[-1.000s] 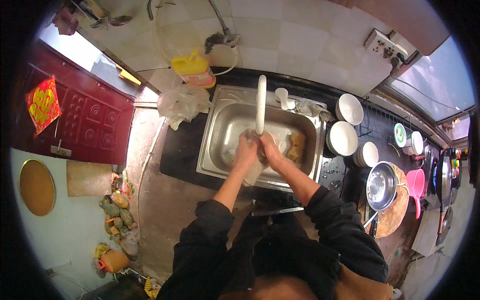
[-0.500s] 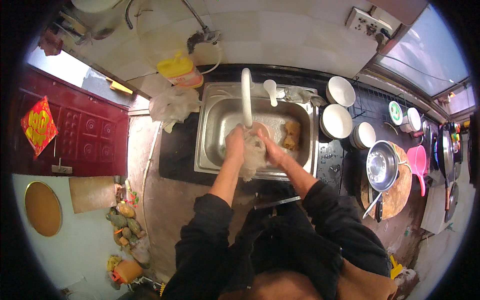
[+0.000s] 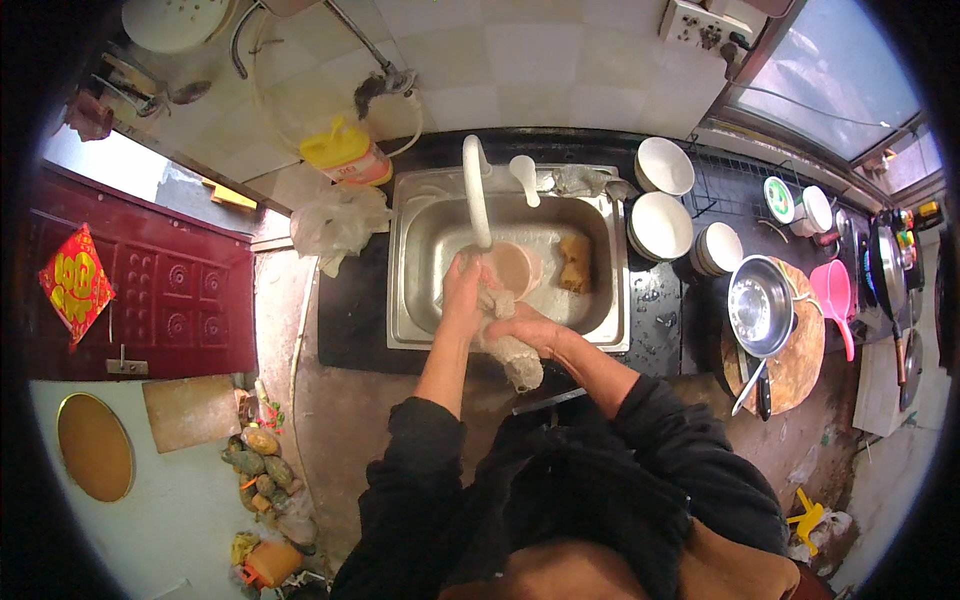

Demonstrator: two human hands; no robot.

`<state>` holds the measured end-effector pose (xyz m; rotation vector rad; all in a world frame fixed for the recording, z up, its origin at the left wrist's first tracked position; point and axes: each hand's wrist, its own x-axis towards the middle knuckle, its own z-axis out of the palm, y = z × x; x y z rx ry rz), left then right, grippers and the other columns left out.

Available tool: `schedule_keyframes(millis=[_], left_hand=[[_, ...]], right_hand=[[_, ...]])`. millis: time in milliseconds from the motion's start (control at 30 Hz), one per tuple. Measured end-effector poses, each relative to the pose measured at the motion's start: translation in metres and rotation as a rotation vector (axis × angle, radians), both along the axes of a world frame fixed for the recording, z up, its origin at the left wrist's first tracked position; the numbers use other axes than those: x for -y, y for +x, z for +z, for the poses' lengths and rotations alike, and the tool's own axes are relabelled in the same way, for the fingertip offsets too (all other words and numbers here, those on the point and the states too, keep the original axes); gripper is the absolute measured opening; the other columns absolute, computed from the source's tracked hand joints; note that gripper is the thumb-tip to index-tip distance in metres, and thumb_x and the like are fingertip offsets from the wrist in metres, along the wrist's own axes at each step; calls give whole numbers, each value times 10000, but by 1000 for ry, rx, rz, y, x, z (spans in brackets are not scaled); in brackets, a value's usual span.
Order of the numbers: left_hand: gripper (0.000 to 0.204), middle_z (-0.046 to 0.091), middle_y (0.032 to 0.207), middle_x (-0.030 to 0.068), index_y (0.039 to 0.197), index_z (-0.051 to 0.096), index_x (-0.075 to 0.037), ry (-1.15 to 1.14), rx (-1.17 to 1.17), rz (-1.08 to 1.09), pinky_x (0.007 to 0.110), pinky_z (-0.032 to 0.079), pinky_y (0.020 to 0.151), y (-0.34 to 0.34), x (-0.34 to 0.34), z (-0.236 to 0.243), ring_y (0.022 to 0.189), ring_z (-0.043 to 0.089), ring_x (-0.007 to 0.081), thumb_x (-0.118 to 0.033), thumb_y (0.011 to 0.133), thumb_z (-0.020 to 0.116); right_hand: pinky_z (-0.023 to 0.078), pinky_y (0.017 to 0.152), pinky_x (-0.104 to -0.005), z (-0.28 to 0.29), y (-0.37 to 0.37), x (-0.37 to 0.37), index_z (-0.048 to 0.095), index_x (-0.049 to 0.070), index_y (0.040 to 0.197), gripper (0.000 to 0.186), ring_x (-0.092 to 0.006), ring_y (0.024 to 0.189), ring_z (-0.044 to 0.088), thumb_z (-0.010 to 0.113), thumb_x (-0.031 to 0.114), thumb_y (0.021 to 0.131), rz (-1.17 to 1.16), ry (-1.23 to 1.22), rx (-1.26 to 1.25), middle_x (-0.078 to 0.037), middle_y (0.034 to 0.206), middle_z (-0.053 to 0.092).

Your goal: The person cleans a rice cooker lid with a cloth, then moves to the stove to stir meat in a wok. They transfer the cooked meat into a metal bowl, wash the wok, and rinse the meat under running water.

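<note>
Both hands grip a wet beige cloth (image 3: 515, 362) over the steel sink (image 3: 618, 310): my left hand (image 3: 461, 292) is closed round its upper part just below the white faucet (image 3: 474, 180), and my right hand (image 3: 533, 330) is closed round it lower down. The cloth's bunched end hangs over the sink's front edge. Behind my hands a pinkish round bowl (image 3: 510, 268) lies in the basin. A crumpled yellow-brown item (image 3: 574, 265) sits at the basin's right side.
Stacked white bowls (image 3: 659, 228) stand right of the sink, beside a steel pan (image 3: 760, 310) on a round wooden board (image 3: 795, 375), and a pink ladle (image 3: 830, 292). A plastic bag (image 3: 330, 220) and yellow jug (image 3: 340, 155) are at the back left. A red door (image 3: 180, 290) is left.
My right hand has moved down and closed on the cloth, which now stretches farther over the front edge. The pinkish bowl behind shows more. The whole view has shifted slightly.
</note>
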<state>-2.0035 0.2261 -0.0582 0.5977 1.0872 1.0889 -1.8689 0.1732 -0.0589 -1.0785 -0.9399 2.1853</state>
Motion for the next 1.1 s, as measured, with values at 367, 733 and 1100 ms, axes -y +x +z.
schedule_keyframes(millis=[367, 733, 1100], left_hand=[[365, 395, 546, -23, 749, 511, -86, -294, -97, 76, 296, 362, 429, 18, -26, -35, 449, 409, 130, -382, 959, 548], [539, 500, 1357, 76, 1410, 375, -119, -281, 299, -546, 483, 457, 966, 6, 23, -6, 1186, 539, 278, -473, 1007, 432], [415, 606, 1186, 66, 1325, 481, 2, 155, -117, -1275, 303, 429, 980, 266, 254, 38, 1094, 560, 139, -77, 931, 586]], right_hand=[[435, 931, -328, 1, -11, 17, 537, -12, 1257, 522, -211, 1045, 560, 644, 139, 769, -60, 280, 309, -117, 1126, 617], [376, 1021, -323, 43, 86, 79, 426, 23, 1383, 653, -215, 1160, 496, 636, 160, 780, -229, 242, 143, -104, 1282, 543], [368, 1036, -310, 20, 272, 371, 547, 53, 1298, 434, -152, 1159, 501, 470, 373, 1016, -703, 75, 252, -50, 1254, 585]])
